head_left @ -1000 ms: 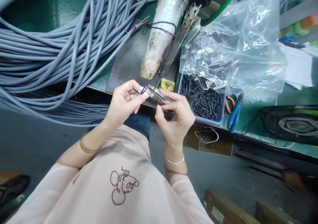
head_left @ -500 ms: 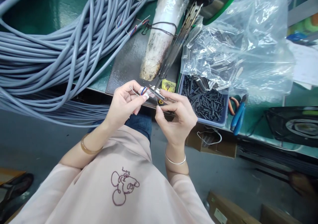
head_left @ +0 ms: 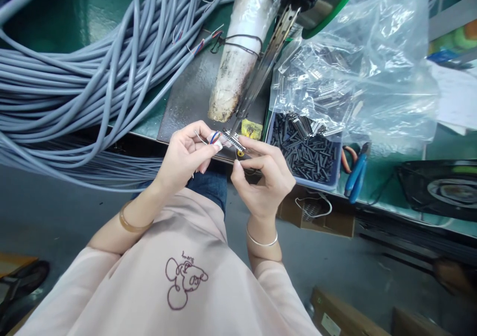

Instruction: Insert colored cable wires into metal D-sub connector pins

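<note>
My left hand (head_left: 189,149) pinches a bundle of thin coloured wires (head_left: 215,137), blue, white and reddish, at a whitish cable end. Beside its fingertips is a small metal multi-pin connector (head_left: 234,141), tilted, with its row of pins showing. My right hand (head_left: 263,169) is closed at the connector's right end, a fingertip against it. A thin strand shows by the right thumb, and I cannot tell where it ends. Just above the connector, the tip of a soldering iron (head_left: 257,75) slants down from its perforated metal sleeve.
Grey cables (head_left: 93,85) heap over the bench's left side. A stained white wrapped tube (head_left: 233,67) stands beyond the hands. Right of them, a blue tray (head_left: 305,152) holds small black tubes, under a clear bag (head_left: 380,67) of connectors. Blue-handled cutters (head_left: 357,174) lie at the bench edge.
The view has shifted very slightly. Both hands keep nearly the same place and grip, and the connector has turned or moved only a little between them.
</note>
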A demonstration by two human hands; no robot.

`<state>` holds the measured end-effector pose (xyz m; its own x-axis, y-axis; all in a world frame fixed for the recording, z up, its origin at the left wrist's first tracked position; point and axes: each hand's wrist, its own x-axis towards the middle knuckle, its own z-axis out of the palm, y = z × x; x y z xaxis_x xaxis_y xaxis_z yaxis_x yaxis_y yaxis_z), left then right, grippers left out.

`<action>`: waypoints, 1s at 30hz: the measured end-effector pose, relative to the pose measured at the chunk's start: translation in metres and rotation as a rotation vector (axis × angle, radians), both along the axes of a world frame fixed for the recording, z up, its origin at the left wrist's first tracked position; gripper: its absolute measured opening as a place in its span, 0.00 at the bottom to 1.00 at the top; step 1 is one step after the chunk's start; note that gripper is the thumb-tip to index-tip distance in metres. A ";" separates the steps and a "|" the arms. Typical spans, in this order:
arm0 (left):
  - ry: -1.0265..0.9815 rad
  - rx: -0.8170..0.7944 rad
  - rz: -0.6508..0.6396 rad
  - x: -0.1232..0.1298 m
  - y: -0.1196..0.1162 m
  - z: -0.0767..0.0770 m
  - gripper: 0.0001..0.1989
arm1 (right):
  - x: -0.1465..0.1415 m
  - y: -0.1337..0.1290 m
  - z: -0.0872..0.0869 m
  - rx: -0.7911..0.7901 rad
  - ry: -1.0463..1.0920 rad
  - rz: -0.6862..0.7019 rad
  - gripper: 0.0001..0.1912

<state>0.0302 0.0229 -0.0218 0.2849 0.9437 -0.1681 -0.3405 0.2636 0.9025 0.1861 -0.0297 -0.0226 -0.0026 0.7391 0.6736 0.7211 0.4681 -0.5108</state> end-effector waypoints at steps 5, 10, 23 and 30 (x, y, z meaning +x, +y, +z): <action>-0.001 0.000 -0.014 0.000 -0.001 -0.002 0.11 | 0.000 -0.001 -0.001 0.023 0.003 0.007 0.09; 0.024 0.029 0.038 0.003 -0.005 -0.001 0.12 | -0.003 -0.003 -0.001 -0.029 0.035 -0.008 0.08; 0.069 0.110 0.083 0.006 -0.003 0.006 0.10 | -0.004 0.000 -0.001 0.014 -0.064 -0.040 0.09; 0.093 0.156 0.101 0.006 -0.001 0.010 0.10 | -0.004 0.002 0.003 0.031 -0.044 -0.053 0.09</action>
<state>0.0366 0.0215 -0.0114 0.1777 0.9833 -0.0384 -0.2718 0.0865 0.9585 0.1824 -0.0275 -0.0198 0.0060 0.7177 0.6963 0.7665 0.4439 -0.4642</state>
